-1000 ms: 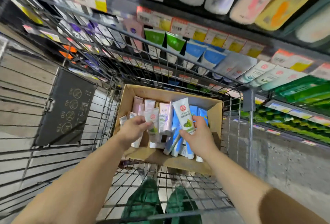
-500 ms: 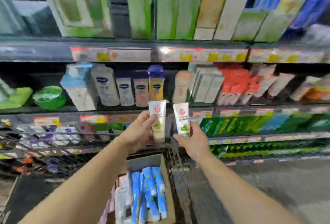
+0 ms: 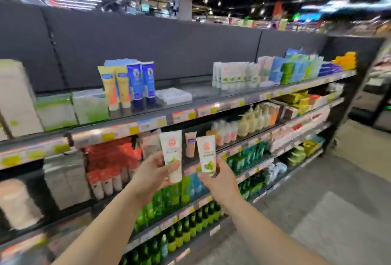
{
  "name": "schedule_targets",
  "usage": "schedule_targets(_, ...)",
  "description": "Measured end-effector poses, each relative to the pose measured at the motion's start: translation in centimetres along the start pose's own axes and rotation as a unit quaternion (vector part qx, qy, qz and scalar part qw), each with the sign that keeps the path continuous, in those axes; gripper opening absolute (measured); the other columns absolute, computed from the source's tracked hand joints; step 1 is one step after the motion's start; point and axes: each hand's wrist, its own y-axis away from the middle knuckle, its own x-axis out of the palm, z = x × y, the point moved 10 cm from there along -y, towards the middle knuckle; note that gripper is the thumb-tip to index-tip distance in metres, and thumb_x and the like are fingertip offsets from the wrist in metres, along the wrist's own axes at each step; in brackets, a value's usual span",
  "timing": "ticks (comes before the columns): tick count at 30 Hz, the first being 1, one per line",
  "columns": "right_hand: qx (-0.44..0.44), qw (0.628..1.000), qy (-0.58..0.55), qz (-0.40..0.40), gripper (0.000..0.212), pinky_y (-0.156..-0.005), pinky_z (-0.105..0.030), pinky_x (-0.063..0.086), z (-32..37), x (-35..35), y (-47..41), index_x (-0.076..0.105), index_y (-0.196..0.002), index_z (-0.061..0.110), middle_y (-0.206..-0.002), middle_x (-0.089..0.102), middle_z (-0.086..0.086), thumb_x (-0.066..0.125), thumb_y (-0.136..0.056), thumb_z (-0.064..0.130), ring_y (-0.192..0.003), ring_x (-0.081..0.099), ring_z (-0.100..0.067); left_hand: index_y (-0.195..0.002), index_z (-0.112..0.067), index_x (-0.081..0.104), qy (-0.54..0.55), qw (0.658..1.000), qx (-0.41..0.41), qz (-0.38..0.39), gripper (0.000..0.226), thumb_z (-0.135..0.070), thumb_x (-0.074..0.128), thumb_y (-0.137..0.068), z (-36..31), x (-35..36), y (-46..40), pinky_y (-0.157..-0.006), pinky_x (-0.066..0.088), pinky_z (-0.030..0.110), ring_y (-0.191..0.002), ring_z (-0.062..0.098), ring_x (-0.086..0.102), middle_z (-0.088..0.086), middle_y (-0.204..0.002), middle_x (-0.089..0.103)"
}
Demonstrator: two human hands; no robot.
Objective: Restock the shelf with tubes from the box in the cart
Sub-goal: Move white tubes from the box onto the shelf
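Left hand (image 3: 151, 177) gripping white tube (image 3: 171, 154), right hand (image 3: 220, 182) apparently pinching second tube (image 3: 207, 154)

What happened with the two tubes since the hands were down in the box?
Both hands lifted out of the cardboard box, now out of view, up in front of the shelves. The left hand grips one white tube with a red logo and green leaf; the right hand grips a matching white tube. Each hand has kept its tube, upright, neither shelved yet.
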Motion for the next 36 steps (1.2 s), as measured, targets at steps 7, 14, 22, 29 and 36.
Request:
schedule_targets(7, -0.025, 0.995, 0.018, -0.095, 0.034, -0.085, -0.033, 0.052, -0.8, -15.2, -6.3, 0.053, -0.107, 0.038, -0.104, 0.064, 0.017, 0.075, -0.082, 0.033, -0.096, 0.062, -0.007, -0.107, -0.013, 0.060, 0.036, 0.998, 0.053, 0.029, 0.022, 0.000, 0.061, -0.089, -4.4, 13.5, -8.0, -0.073, 0.059, 0.045, -0.088, 0.027, 0.069, 0.007, -0.099, 0.073)
schedule_targets(14, -0.027, 0.993, 0.008, -0.116, 0.041, -0.080, -0.031, 0.051, -2.5, -20.8, -15.5, 0.053, -0.116, 0.032, -0.110, 0.063, 0.013, 0.074, -0.081, 0.039, -0.098, 0.061, -0.010, -0.108, -0.023, 0.064, -0.084, 0.988, 0.125, 0.020, 0.019, -0.021, 0.068, -0.089, -7.1, 17.9, -18.2, -0.082, 0.057, 0.045, -0.090, 0.018, 0.071, 0.000, -0.100, 0.074)
schedule_targets(22, -0.066, 0.983, -0.014, -0.170, 0.034, -0.069, -0.025, 0.048, 0.0, -27.6, -29.2, 0.054, -0.108, 0.035, -0.103, 0.066, 0.012, 0.075, -0.081, 0.037, -0.092, 0.061, -0.006, -0.097, -0.027, 0.067, -0.152, 0.975, 0.161, -0.013, 0.016, -0.027, 0.074, -0.083, -12.4, 22.4, -31.6, -0.062, 0.053, 0.020, -0.082, 0.005, 0.069, -0.012, -0.094, 0.072)
schedule_targets(29, -0.094, 0.979, -0.007, -0.181, 0.027, -0.073, -0.030, 0.052, 0.9, -32.1, -39.6, 0.057, -0.097, 0.037, -0.096, 0.067, 0.010, 0.077, -0.078, 0.040, -0.085, 0.063, -0.007, -0.096, -0.027, 0.066, -0.182, 0.965, 0.187, -0.043, 0.017, -0.024, 0.075, -0.082, -13.9, 26.3, -39.8, -0.065, 0.053, 0.019, -0.091, 0.005, 0.066, -0.015, -0.101, 0.070)
schedule_targets(36, -0.161, 0.981, -0.017, -0.104, 0.024, -0.066, -0.021, 0.047, 2.9, -34.1, -48.6, 0.060, -0.097, 0.032, -0.085, 0.070, 0.016, 0.076, -0.080, 0.033, -0.075, 0.063, 0.002, -0.087, -0.023, 0.063, -0.251, 0.925, 0.220, -0.178, 0.014, -0.029, 0.075, -0.082, -15.5, 29.9, -44.8, -0.067, 0.046, 0.018, -0.082, 0.000, 0.061, -0.014, -0.086, 0.067)
